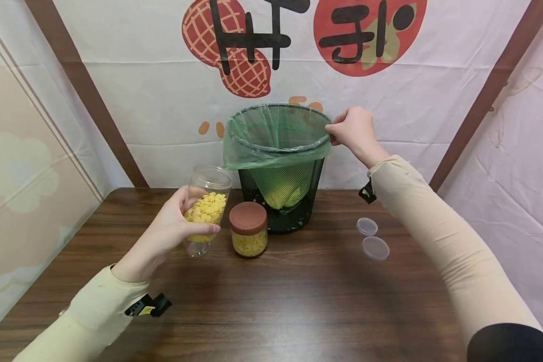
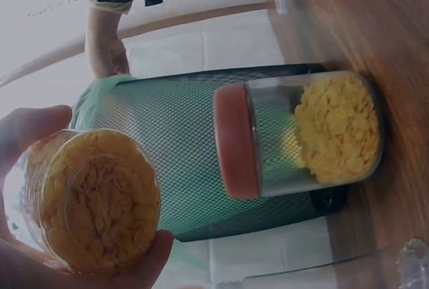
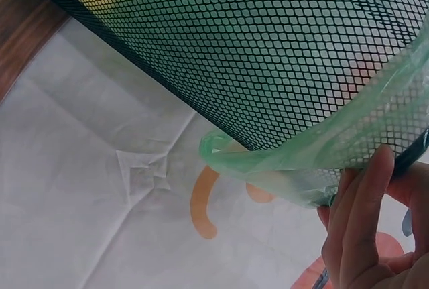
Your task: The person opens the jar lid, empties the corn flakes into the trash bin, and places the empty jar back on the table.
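Two pale sleeves (image 1: 443, 236) are nearest me. One brown table (image 1: 298, 311) is my clock. At twelve stands one black net bin (image 1: 314, 181), with one green bag (image 1: 276, 158) over its rim. At one, the right hand (image 1: 355, 131) pinches the bag's edge; a hard tug might pull it off. At ten, the left hand (image 1: 172, 223) curls round one topless clear cup (image 1: 212, 182); tipping it more could spill the yellow flakes (image 1: 208, 207). One capped jar (image 1: 248, 230) sits at eleven, two flat lids (image 1: 375, 248) at two.

Even light around me — a pale sheen on the table (image 1: 307, 317), soft shadows; the left wrist view looks hazy.
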A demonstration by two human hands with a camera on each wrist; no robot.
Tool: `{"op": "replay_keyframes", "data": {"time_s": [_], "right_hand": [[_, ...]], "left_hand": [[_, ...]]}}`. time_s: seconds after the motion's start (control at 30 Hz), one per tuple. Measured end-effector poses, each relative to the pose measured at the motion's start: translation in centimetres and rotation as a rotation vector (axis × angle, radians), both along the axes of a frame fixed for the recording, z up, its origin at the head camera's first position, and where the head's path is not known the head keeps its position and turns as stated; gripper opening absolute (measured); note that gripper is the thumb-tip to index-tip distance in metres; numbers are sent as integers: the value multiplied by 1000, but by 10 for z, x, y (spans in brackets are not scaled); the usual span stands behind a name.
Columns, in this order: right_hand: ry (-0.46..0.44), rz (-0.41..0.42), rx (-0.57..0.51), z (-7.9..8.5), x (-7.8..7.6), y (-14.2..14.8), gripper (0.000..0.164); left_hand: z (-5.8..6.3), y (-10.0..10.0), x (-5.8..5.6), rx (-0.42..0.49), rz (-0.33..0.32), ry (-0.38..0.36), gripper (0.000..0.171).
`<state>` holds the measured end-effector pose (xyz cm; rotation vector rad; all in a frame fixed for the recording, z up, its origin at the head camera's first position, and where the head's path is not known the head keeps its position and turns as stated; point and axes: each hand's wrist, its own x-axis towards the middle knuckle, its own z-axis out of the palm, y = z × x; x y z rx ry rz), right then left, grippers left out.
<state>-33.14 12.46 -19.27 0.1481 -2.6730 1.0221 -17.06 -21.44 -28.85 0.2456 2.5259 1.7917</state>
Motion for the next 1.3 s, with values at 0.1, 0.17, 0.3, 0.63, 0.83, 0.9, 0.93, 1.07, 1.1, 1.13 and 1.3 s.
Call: {"op": "replay_keyframes", "data": {"time_s": [0.1, 0.17, 0.3, 0.63, 0.83, 0.9, 0.93, 1.07, 1.1, 1.13, 1.3], "right_hand": [[4, -5, -2, -1, -1, 0, 20], [12, -6, -12, -2, -1, 0, 19], [18, -11, -11, -3, -2, 0, 19], [41, -12, 8, -2, -2, -2, 19], [54, -13, -10, -1, -2, -3, 19], [50, -17, -12, -1, -2, -3, 19], [53, -18, -14, -2, -3, -3, 19], [53, -19, -10, -3, -4, -2, 19], [54, -19, -11, -3, -4, -1, 18], [56, -20, -12, -4, -4, -1, 18], [57, -26, -7, -6, -6, -1, 17]], "left_hand": [[4, 0, -3, -21, 6, 18, 74], [8, 0, -4, -23, 10, 28, 72], [16, 0, -8, -21, 28, 31, 69], [42, -4, -23, -99, 81, 81, 73], [59, -5, -35, -157, 135, 125, 68], [65, -5, -38, -154, 139, 133, 66], [67, -4, -39, -151, 141, 133, 66], [75, -3, -45, -164, 158, 167, 64], [76, -2, -48, -168, 161, 174, 65], [78, -2, -50, -174, 167, 184, 65], [88, 1, -61, -200, 199, 199, 65]]}}
